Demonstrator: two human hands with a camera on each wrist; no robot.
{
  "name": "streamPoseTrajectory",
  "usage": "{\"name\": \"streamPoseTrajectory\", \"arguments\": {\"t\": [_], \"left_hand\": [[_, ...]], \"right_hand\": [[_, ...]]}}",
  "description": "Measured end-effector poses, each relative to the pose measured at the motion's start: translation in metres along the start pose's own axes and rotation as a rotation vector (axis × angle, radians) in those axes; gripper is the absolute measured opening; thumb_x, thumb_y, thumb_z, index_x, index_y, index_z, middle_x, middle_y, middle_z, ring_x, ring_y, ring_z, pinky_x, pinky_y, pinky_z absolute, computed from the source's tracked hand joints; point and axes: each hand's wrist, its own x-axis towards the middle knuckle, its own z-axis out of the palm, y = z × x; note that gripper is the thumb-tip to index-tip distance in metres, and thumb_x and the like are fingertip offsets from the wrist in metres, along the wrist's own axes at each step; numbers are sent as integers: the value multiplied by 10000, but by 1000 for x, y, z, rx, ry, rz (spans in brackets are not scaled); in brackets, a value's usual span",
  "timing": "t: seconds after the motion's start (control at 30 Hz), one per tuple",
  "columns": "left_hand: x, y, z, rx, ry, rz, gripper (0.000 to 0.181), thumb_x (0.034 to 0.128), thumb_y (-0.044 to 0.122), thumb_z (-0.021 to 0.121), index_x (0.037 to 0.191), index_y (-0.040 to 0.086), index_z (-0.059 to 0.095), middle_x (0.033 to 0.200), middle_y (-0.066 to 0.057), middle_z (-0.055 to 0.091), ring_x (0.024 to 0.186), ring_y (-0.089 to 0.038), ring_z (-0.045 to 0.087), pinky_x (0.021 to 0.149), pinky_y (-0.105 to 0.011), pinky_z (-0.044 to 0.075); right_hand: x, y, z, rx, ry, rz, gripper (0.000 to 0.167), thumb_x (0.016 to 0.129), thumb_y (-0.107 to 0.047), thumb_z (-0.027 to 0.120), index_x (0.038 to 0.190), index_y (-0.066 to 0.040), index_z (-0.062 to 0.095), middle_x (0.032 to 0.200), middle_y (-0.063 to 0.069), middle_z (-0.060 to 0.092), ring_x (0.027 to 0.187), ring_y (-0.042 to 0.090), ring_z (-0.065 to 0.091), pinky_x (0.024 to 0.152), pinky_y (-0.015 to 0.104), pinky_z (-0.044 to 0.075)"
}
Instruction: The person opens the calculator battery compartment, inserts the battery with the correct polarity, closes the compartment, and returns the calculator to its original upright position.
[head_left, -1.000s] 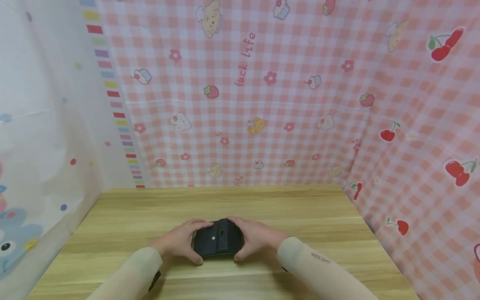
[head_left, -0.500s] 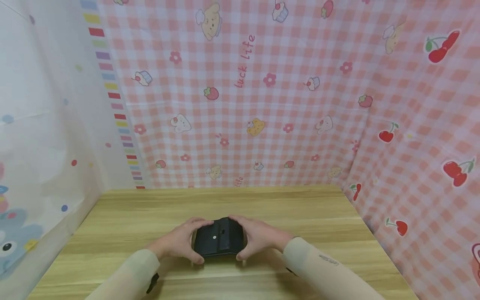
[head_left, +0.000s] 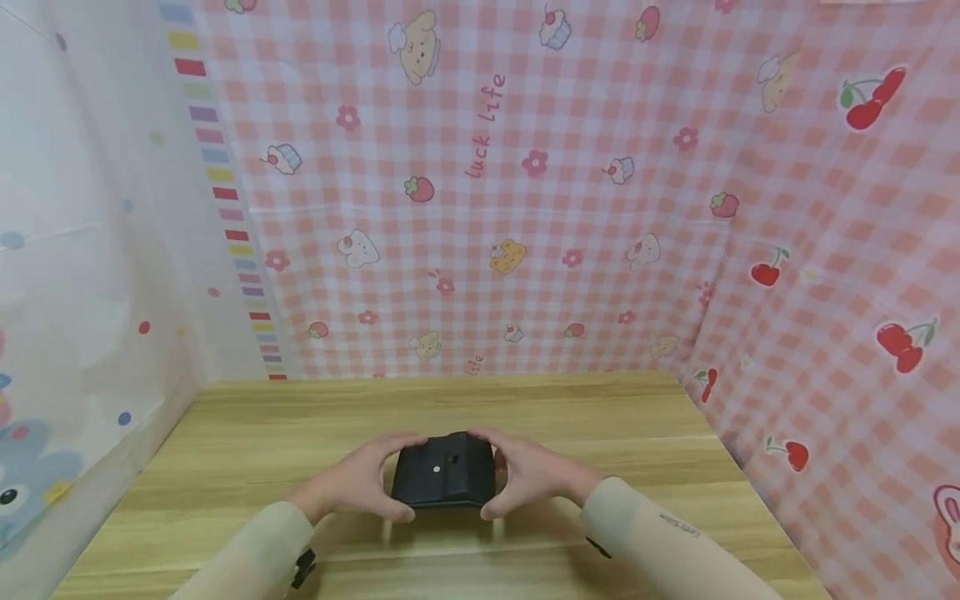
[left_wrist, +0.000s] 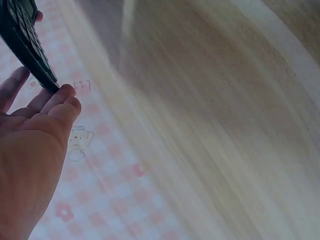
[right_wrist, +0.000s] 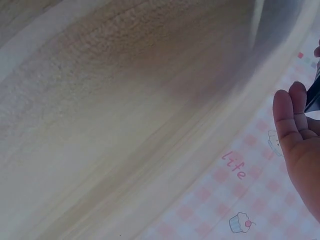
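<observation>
A black calculator is held above the wooden table between both hands, its back facing up with a small white dot and a square recess. In the left wrist view, rows of keys show on the underside of the calculator. My left hand grips its left side, thumb at the near edge and fingers at the far edge. The right hand holds the opposite side in the same way. Only an edge of the calculator shows in the right wrist view, beside the right fingers.
The wooden table spreads out under and around the hands. A pink checked cloth hangs behind it, another cloth with cherries on the right, and a white dotted sheet on the left.
Both hands have raised the calculator slightly and shifted it a little to the right. Its near edge shows more of a gap above the table. Both grips stay on its sides.
</observation>
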Motion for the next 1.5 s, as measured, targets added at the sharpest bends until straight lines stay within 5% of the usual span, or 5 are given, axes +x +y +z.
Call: {"name": "streamPoseTrajectory", "arguments": {"t": [0.4, 0.63, 0.8, 1.3, 1.5], "left_hand": [[-9, 7, 3, 179, 151, 86, 847, 782, 500, 939, 1501, 183, 623, 1620, -167, 533, 1474, -486, 506, 1138, -726, 450], [-14, 19, 7, 626, 348, 376, 565, 837, 518, 882, 1285, 187, 785, 1332, -50, 766, 1267, -322, 707, 1059, -556, 584], [-13, 23, 10, 784, 451, 540, 440, 842, 429, 891, 1189, 166, 824, 1186, -23, 823, 1135, -267, 779, 1032, -531, 605], [-10, 25, 17, 775, 575, 695, 326, 985, 333, 765, 1187, 80, 805, 1100, -94, 833, 913, -196, 810, 814, -326, 661], [-11, 28, 17, 767, 573, 647, 433, 785, 174, 933, 1183, 65, 800, 1099, -96, 834, 902, -198, 803, 809, -347, 663]], "right_hand": [[-7, 3, -4, 119, 2, 11, 1150, 743, -298, 927, 1689, -198, 282, 1419, 58, 662, 1204, 196, 707, 1119, 523, 509], [-11, 8, -8, 155, 21, 30, 1121, 755, -306, 909, 1689, -216, 296, 1573, 132, 536, 1087, 203, 667, 1042, 476, 532], [-12, 12, -9, 210, 0, 20, 1089, 787, -273, 892, 1691, -205, 290, 1553, 145, 538, 972, 180, 657, 873, 321, 550], [-11, 12, -9, 367, -31, 61, 1028, 833, -216, 855, 1682, -130, 282, 1582, 194, 514, 1099, 226, 675, 922, 276, 541], [-10, 10, -9, 396, -28, 57, 1000, 838, -203, 848, 1670, -109, 301, 1566, 187, 534, 1089, 228, 677, 905, 264, 553]]}}
